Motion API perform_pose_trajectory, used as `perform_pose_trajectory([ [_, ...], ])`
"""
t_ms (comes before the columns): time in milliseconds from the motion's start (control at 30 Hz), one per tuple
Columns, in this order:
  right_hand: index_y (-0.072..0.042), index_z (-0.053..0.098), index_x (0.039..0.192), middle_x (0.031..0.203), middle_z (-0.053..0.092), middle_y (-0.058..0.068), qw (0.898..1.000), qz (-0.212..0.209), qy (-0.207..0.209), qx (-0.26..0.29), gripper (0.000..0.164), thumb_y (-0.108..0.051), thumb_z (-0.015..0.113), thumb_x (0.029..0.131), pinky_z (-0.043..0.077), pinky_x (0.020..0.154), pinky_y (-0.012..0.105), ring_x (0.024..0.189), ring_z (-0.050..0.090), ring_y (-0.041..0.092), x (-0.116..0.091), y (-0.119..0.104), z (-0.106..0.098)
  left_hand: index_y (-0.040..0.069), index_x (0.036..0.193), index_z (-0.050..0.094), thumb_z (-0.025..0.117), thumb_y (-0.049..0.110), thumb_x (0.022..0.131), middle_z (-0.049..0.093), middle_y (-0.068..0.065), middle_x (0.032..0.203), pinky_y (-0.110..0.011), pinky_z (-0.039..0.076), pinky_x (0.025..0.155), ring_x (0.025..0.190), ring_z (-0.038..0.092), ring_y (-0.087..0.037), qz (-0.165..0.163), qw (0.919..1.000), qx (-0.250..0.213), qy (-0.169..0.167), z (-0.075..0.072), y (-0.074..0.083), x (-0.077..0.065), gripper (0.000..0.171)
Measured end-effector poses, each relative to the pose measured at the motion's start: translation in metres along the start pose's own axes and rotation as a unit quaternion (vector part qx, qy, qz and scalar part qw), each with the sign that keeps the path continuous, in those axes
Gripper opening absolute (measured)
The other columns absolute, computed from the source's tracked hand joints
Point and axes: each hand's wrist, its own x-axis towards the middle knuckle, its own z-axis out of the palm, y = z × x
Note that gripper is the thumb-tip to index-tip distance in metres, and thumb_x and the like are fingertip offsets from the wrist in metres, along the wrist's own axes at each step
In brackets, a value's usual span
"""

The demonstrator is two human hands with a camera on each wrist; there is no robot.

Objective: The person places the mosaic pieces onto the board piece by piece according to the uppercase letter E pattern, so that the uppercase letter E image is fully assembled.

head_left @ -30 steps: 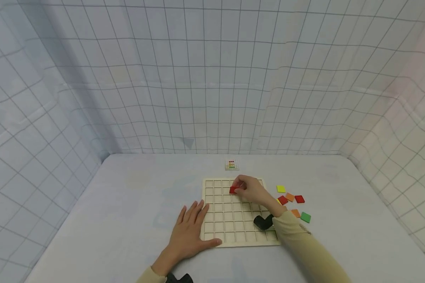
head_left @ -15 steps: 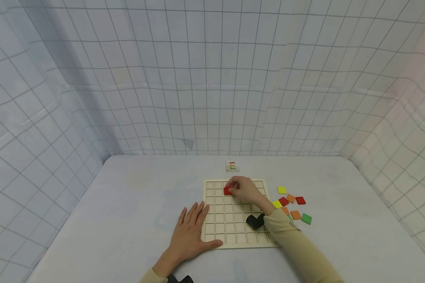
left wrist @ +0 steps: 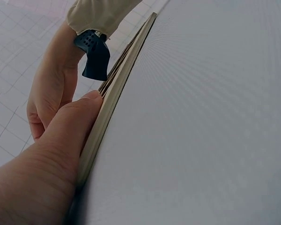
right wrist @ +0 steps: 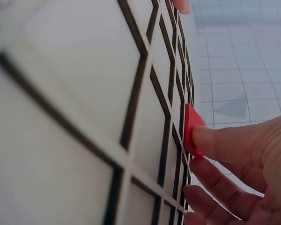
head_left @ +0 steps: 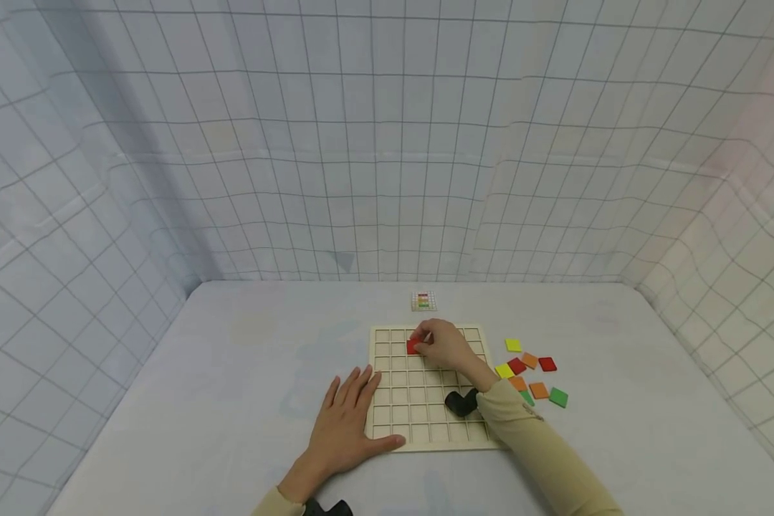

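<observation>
Beige sleeves (head_left: 542, 448) cover both my forearms, and a dark wrist camera (head_left: 326, 509) shows beneath the left one at the bottom edge of the head view. My left grip (head_left: 345, 430) is spread wide and holds nothing: the thumb lies across the near left corner of the pale board (head_left: 400, 416), the forefinger tip is at its left edge, and the other fingers reach over the white bench (head_left: 245, 358). Gridlines split the board into square cells.

To the right of the board, partly behind my right sleeve, lie loose tiles (head_left: 538, 390) in green, orange, yellow and red; one green is half hidden by the sleeve, and a yellow one lies farthest from me.

My right grip (head_left: 443, 346) is narrow, pinching a red tile (head_left: 413, 347) between thumb and fingers. The tile lies at my fingertips, just left of the knuckles, over the second row from the far edge, third column from the left. It is close to the board's surface; I cannot tell whether it is seated flat in a cell.

Beyond the board's far edge, apart from it, lies a small card (head_left: 424, 301) with a grid and coloured bands. Behind the bench hangs a white checked sheet (head_left: 387, 179).
</observation>
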Motion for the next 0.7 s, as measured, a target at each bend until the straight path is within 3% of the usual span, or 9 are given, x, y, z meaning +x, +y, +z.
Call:
perform_pose_trajectory([
  [267,-0.012,0.072,0.077,0.082,0.055,-0.002,1.0,-0.019,-0.009,0.002,0.01,-0.004,0.07,0.082,0.043,0.063,0.03,0.072,0.047,0.013,-0.003,0.001,-0.004,0.01,0.149,0.031,0.046,0.083,0.074,0.029,-0.009,0.152,-0.05,0.009,0.111,0.14,0.019,-0.028,-0.009,0.9999,-0.001,-0.008,-0.003,0.0,0.002,0.106],
  [500,-0.005,0.071,0.093,0.092,0.063,0.003,0.994,-0.1,-0.048,0.007,0.009,-0.004,0.069,0.085,0.047,0.077,0.037,0.087,0.055,0.02,-0.021,0.005,-0.016,0.01,0.149,0.031,0.045,0.083,0.074,0.028,-0.009,0.152,-0.049,0.009,0.111,0.14,0.019,-0.027,-0.012,0.9999,0.004,-0.004,-0.001,0.0,0.001,0.106],
  [700,-0.007,0.069,0.102,0.105,0.063,0.002,0.995,-0.086,-0.045,0.032,0.013,-0.008,0.064,0.09,0.05,0.08,0.038,0.101,0.058,0.025,-0.05,0.018,-0.041,0.011,0.151,0.028,0.043,0.085,0.073,0.026,-0.007,0.153,-0.047,0.007,0.112,0.141,0.016,-0.025,-0.015,0.9997,0.011,-0.017,0.001,0.0,0.001,0.108],
])
